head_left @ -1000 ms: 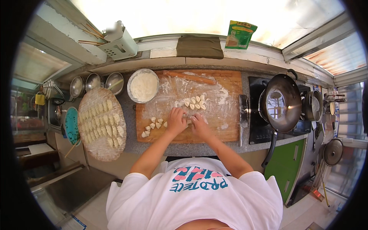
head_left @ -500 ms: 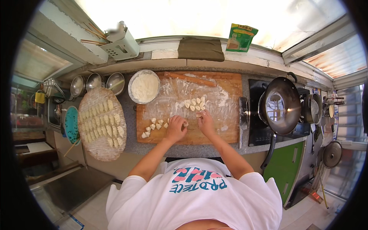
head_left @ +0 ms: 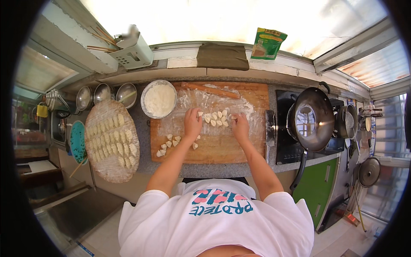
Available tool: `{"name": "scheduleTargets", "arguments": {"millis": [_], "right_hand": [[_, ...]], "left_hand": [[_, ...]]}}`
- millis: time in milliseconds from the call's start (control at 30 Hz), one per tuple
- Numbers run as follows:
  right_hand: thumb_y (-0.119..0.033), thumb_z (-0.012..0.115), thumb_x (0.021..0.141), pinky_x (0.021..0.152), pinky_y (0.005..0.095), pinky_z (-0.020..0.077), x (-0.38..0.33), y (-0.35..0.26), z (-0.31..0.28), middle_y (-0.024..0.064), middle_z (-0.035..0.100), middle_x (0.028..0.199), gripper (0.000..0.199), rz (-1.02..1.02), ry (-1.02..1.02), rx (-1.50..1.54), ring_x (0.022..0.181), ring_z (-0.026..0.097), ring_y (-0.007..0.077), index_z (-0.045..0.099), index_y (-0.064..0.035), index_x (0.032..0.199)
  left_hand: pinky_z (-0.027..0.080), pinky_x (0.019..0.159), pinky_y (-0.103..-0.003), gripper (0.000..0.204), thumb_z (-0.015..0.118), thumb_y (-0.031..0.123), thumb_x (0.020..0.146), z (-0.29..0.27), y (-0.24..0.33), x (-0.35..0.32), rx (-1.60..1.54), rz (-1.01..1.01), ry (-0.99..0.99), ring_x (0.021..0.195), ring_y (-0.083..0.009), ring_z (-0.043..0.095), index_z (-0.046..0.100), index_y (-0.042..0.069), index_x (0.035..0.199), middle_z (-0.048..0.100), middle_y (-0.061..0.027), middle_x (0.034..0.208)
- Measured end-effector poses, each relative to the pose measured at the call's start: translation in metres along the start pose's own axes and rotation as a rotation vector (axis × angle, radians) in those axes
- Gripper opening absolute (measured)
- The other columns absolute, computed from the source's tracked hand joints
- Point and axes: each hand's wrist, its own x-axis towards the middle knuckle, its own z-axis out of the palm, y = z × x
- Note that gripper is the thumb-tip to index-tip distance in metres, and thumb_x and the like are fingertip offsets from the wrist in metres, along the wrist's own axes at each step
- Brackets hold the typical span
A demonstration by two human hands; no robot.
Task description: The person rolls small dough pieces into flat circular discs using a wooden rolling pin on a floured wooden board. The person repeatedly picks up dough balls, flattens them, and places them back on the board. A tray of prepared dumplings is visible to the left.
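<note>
On the floured wooden board [head_left: 214, 155], a cluster of small pale dough pieces [head_left: 214, 123] lies between my two hands. At its left side my left hand [head_left: 193, 124] is closed, with a dough piece [head_left: 200, 114] showing at the fingertips. My right hand [head_left: 240, 126] is to the right of the cluster, its fingers pinched together. What those fingers hold, if anything, is too small to make out. Several more dough pieces [head_left: 169, 144] lie scattered at the board's near left, partly behind my left forearm. A rolling pin [head_left: 209, 90] rests along the far edge.
A bowl of flour [head_left: 159, 99] stands at the board's far left corner. Left of it are metal bowls [head_left: 126, 95] and a round tray [head_left: 112, 158] with rows of dumplings. To the right lie a cleaver [head_left: 270, 128] and a wok [head_left: 314, 120] on the stove.
Both hands have moved away from me and farther apart, to either side of the dough cluster. Dough pieces that my left hand covered at the near left now show.
</note>
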Motion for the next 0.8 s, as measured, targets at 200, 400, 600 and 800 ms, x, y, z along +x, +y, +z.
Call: {"name": "scheduleTargets", "arguments": {"millis": [200, 400, 600, 800], "right_hand": [[0.005, 0.065, 0.08, 0.075, 0.0445, 0.0535, 0.003, -0.007, 0.007, 0.0205, 0.062, 0.101, 0.026, 0.06, -0.084, 0.036, 0.087, 0.064, 0.0392, 0.069, -0.0011, 0.105], [0.005, 0.065, 0.077, 0.074, 0.0455, 0.0533, 0.0, -0.009, 0.008, 0.0204, 0.062, 0.099, 0.028, 0.033, -0.106, 0.036, 0.086, 0.064, 0.0395, 0.069, -0.0025, 0.104], [0.006, 0.061, 0.08, 0.079, 0.0451, 0.0531, -0.006, -0.033, -0.003, 0.0185, 0.062, 0.1, 0.026, -0.021, 0.011, -0.002, 0.093, 0.063, 0.0397, 0.069, -0.0035, 0.102], [-0.001, 0.064, 0.084, 0.085, 0.0443, 0.0533, -0.038, -0.072, 0.013, 0.0131, 0.061, 0.112, 0.025, -0.23, -0.337, 0.144, 0.107, 0.06, 0.038, 0.069, -0.0072, 0.108]], "left_hand": [[0.049, 0.093, -0.044, 0.044, 0.06, -0.011, 0.08, 0.011, 0.009, 0.016, -0.125, -0.032, -0.176, 0.108, -0.0366, 0.059, 0.064, 0.004, 0.121, 0.065, -0.015, 0.113], [0.051, 0.092, -0.043, 0.044, 0.05, -0.014, 0.083, 0.018, 0.005, 0.012, -0.164, 0.049, -0.205, 0.105, -0.0352, 0.063, 0.064, 0.003, 0.122, 0.067, -0.0166, 0.111], [0.053, 0.088, -0.041, 0.045, 0.046, -0.016, 0.08, 0.006, 0.008, 0.005, -0.283, -0.036, -0.095, 0.1, -0.0344, 0.064, 0.066, 0.003, 0.116, 0.067, -0.0164, 0.109], [0.051, 0.076, -0.043, 0.027, 0.051, -0.012, 0.075, -0.041, -0.009, -0.025, -0.038, -0.005, -0.085, 0.09, -0.0346, 0.062, 0.061, 0.003, 0.095, 0.062, -0.0137, 0.094]]}}
